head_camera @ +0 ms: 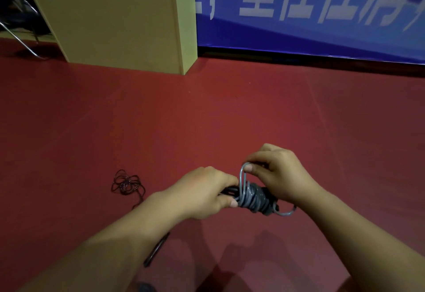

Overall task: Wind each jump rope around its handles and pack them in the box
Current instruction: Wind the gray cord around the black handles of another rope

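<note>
Left to right: a loose dark rope (127, 184) lies tangled on the red floor (207, 119), one handle (156, 249) beside the left forearm. Left hand (202, 191) grasps the black handles (230, 191) of the grey rope (253, 197), whose long axis runs left–right between the hands. Right hand (279, 172) pinches the last loop (242, 172) above the coil, nearer the free end. No box can be identified.

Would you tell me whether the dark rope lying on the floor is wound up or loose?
Loose: the dark rope lies in a tangled heap on the red floor, not wrapped around any handle.
</note>
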Motion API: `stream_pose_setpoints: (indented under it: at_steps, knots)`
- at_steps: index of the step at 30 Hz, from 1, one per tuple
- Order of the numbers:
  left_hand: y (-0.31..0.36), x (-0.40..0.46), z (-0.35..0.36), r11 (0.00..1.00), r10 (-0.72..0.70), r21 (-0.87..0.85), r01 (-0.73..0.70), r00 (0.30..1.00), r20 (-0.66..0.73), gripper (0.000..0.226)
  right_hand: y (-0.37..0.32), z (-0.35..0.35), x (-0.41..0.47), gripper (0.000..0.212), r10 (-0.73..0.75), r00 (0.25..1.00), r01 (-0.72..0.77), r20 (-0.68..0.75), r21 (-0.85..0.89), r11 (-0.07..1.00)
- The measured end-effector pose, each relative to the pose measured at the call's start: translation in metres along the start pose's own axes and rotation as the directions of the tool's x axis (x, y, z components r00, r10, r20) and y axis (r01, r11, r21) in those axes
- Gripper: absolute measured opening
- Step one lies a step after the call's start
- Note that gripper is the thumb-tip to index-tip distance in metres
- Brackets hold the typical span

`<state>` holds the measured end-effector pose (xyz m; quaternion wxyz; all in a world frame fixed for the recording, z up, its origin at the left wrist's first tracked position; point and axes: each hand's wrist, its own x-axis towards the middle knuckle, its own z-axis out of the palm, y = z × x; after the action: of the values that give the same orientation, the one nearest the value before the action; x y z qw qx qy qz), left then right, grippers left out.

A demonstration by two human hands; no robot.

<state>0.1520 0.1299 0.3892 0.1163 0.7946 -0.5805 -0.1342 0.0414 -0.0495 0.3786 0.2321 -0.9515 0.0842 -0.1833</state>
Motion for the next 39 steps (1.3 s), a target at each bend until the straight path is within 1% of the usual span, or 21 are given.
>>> stream_pose_setpoints:
  at_steps: [3,6,9,12,14,16,18,19,21,22,23,24,25,26,27,29,30,32,35,37,39]
  knots:
    - [-0.007,-0.002,-0.005,0.998,-0.004,-0.060,0.001,0.998,-0.063,0.020,0.010,-0.012,0.000,0.004,0.107,0.994,-0.109,0.025,0.116,0.987]
    - [-0.008,-0.002,-0.005,0.992,-0.005,-0.124,0.000,0.999,-0.047,0.017,0.012,-0.018,0.000,0.010,0.174,0.980,-0.192,0.094,0.246,0.950]
    - [-0.009,-0.001,-0.002,0.959,-0.002,-0.284,-0.006,1.000,-0.027,0.011,0.008,-0.020,0.002,0.014,0.228,0.966,-0.258,0.122,0.383,0.887]
    - [-0.004,-0.003,-0.003,0.808,0.047,-0.589,-0.004,0.997,0.058,0.007,0.004,-0.022,0.004,0.009,0.284,0.942,-0.333,0.177,0.570,0.751]
    - [-0.001,-0.005,-0.004,0.714,0.102,-0.700,-0.003,0.990,0.100,0.007,0.006,-0.023,0.004,0.012,0.295,0.922,-0.386,0.251,0.664,0.641]
    - [-0.001,-0.007,-0.005,0.644,0.146,-0.765,-0.009,0.983,0.111,0.013,0.011,-0.022,0.001,0.016,0.266,0.904,-0.427,0.333,0.698,0.576]
    - [-0.002,-0.009,-0.005,0.596,0.184,-0.803,-0.010,0.975,0.125,0.015,0.014,-0.020,0.000,0.014,0.227,0.876,-0.475,0.425,0.680,0.558]
    - [-0.002,-0.010,-0.006,0.576,0.205,-0.817,-0.007,0.969,0.137,0.015,0.014,-0.018,-0.002,0.012,0.199,0.869,-0.477,0.454,0.660,0.581]
    - [-0.003,-0.011,-0.006,0.507,0.236,-0.862,0.019,0.958,0.161,0.016,0.016,-0.016,-0.001,0.010,0.182,0.834,-0.525,0.520,0.650,0.549]
    - [-0.004,-0.010,-0.007,0.459,0.242,-0.888,0.029,0.958,0.157,0.016,0.015,-0.015,0.000,0.010,0.175,0.829,-0.533,0.532,0.653,0.538]
    - [-0.005,-0.010,-0.008,0.414,0.240,-0.910,0.030,0.960,0.141,0.016,0.013,-0.014,-0.001,0.010,0.168,0.840,-0.510,0.515,0.647,0.566]
    - [-0.005,-0.009,-0.009,0.381,0.227,-0.925,0.018,0.967,0.112,0.016,0.014,-0.013,-0.001,0.010,0.153,0.881,-0.434,0.447,0.638,0.637]
    - [-0.006,-0.008,-0.009,0.355,0.202,-0.935,0.001,0.976,0.077,0.018,0.015,-0.011,-0.001,0.013,0.133,0.930,-0.324,0.342,0.596,0.734]
    - [-0.006,-0.006,-0.010,0.326,0.164,-0.945,-0.013,0.986,0.043,0.021,0.011,-0.008,0.001,0.015,0.108,0.962,-0.234,0.251,0.553,0.800]
    - [-0.006,-0.005,-0.009,0.285,0.111,-0.958,-0.019,0.994,0.014,0.023,0.008,-0.003,0.002,0.015,0.094,0.977,-0.184,0.192,0.531,0.827]
    - [-0.007,0.000,-0.007,0.185,-0.030,-0.982,-0.023,0.999,-0.029,0.028,0.000,0.009,0.003,0.011,0.170,0.975,-0.221,0.141,0.620,0.753]
    - [-0.009,0.003,-0.006,0.144,-0.107,-0.989,-0.031,0.993,-0.046,0.029,-0.004,0.013,0.005,0.009,0.209,0.967,-0.253,0.145,0.637,0.728]
    - [-0.013,0.007,-0.002,0.110,-0.244,-0.993,-0.044,0.967,-0.070,0.025,-0.010,0.022,0.007,0.010,0.235,0.960,-0.279,0.153,0.593,0.756]
    - [-0.018,0.011,0.003,0.145,-0.407,-0.989,0.003,0.912,-0.057,0.008,-0.017,0.029,0.006,0.013,0.186,0.956,-0.274,0.228,0.465,0.842]
    - [-0.024,0.014,0.005,0.149,-0.505,-0.988,0.036,0.862,-0.045,0.012,-0.021,0.033,0.006,0.015,0.164,0.942,-0.267,0.293,0.357,0.895]
    - [-0.035,0.015,0.006,0.184,-0.592,-0.981,0.064,0.804,-0.059,0.016,-0.025,0.035,0.007,0.011,0.139,0.937,-0.230,0.321,0.265,0.936]
